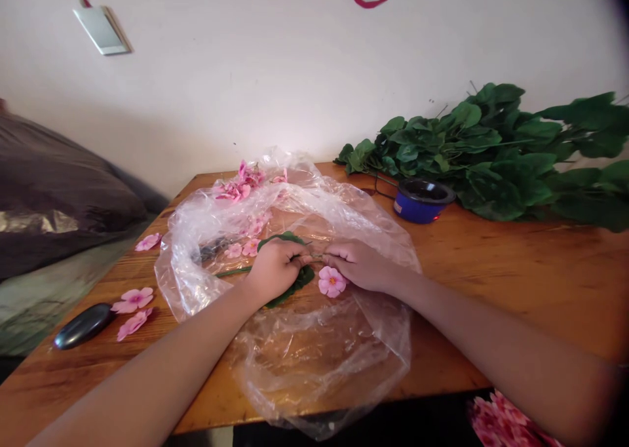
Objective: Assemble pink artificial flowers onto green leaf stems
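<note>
My left hand [275,270] is closed in a pinch on an artificial leaf stem; the stem's green tail [233,272] sticks out to the left. Dark green leaves [289,293] show above and below that hand. Close beside it, my right hand [361,263] has its fingers pressed together on the thin stem end that runs between both hands. A pink artificial flower [332,281] hangs just under the right fingers; whether its stalk is in them is hidden. Beneath both hands a clear plastic bag [324,355] is spread over the wooden table [491,290].
Pink blossoms [240,183] lie on the bag's far part. Loose pink petals [132,299] rest beside a black oval object [83,327] at left. A blue pot with a black bowl [422,201] and a red light stands before piled green foliage [506,152]. More pink flowers [506,421] show below the front edge.
</note>
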A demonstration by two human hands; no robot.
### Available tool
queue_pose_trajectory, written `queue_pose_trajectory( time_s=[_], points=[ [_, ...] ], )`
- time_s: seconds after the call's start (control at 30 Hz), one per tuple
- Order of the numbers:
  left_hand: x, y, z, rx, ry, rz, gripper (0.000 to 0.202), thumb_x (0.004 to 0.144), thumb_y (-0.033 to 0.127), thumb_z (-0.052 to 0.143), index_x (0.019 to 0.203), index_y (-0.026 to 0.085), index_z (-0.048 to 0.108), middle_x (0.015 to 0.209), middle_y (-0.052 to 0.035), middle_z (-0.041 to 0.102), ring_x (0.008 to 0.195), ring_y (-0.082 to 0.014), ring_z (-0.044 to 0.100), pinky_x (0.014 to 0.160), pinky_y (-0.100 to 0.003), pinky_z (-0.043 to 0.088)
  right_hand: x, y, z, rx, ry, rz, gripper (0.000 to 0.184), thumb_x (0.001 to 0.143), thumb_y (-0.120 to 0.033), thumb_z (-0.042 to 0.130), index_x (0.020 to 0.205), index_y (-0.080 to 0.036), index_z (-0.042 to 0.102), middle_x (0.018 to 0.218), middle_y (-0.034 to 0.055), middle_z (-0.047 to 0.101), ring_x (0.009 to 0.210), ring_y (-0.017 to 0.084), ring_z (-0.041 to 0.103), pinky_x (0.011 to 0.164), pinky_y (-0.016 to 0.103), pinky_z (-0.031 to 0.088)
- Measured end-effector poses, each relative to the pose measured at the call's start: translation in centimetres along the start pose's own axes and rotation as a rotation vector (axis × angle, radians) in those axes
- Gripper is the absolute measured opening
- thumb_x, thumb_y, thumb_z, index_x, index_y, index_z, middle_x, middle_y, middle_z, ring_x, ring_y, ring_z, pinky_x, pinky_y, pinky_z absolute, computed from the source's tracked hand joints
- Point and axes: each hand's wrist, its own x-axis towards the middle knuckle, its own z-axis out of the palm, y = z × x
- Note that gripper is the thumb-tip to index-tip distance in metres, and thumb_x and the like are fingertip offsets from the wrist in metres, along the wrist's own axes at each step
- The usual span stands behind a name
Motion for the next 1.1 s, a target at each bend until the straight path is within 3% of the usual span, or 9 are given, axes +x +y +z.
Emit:
queue_pose_trajectory(
  time_s=[0.3, 0.5, 0.87, 1.1],
  points=[
    [0.1, 0.1, -0.3, -0.025, -0.013, 0.02, 0.018, 0.087, 0.014, 0.059, 0.072, 0.019, 0.067, 0.071, 0.0004, 0.067, 0.069, -0.0135, 0.06, 0.07, -0.026, 0.044, 0.1, 0.1, 0.0, 0.059, 0.006, 0.003, 0.024, 0.094, -0.029, 0.051, 0.078, -0.02, 0.064, 0.079, 0.0016, 0.067, 0.074, 0.016, 0.058, 0.067, 0.027, 0.04],
    [-0.1, 0.8, -0.8, 0.039, -0.011, 0.015, 0.015, 0.091, 0.024, 0.057, 0.083, 0.02, 0.069, 0.08, -0.0012, 0.07, 0.076, -0.015, 0.062, 0.073, -0.027, 0.045, -0.3, 0.2, -0.8, 0.118, 0.025, 0.029, 0.033, 0.089, -0.028, 0.053, 0.059, -0.018, 0.052, 0.059, -0.0028, 0.051, 0.059, 0.011, 0.045, 0.055, 0.025, 0.031],
    [-0.2, 1.1, -1.0, 0.157, -0.049, -0.046, 0.007, 0.084, 0.025, 0.062, 0.085, 0.02, 0.066, 0.081, -0.0025, 0.068, 0.079, -0.0185, 0.063, 0.076, -0.029, 0.046, -0.7, 1.2, -2.1, 0.367, 0.004, 0.12, 0.03, 0.086, -0.028, 0.051, 0.058, -0.018, 0.054, 0.056, -0.002, 0.055, 0.054, 0.011, 0.046, 0.053, 0.024, 0.032],
    [-0.2, 1.5, -1.2, 0.261, -0.087, -0.061, 0.02, 0.083, 0.033, 0.065, 0.098, 0.021, 0.067, 0.082, -0.0035, 0.069, 0.077, -0.0201, 0.064, 0.071, -0.03, 0.046, -0.5, 1.4, -2.5, 0.396, -0.039, 0.155, 0.024, 0.084, -0.028, 0.05, 0.064, -0.017, 0.059, 0.057, -0.0018, 0.055, 0.053, 0.011, 0.046, 0.052, 0.025, 0.031]
  ],
)
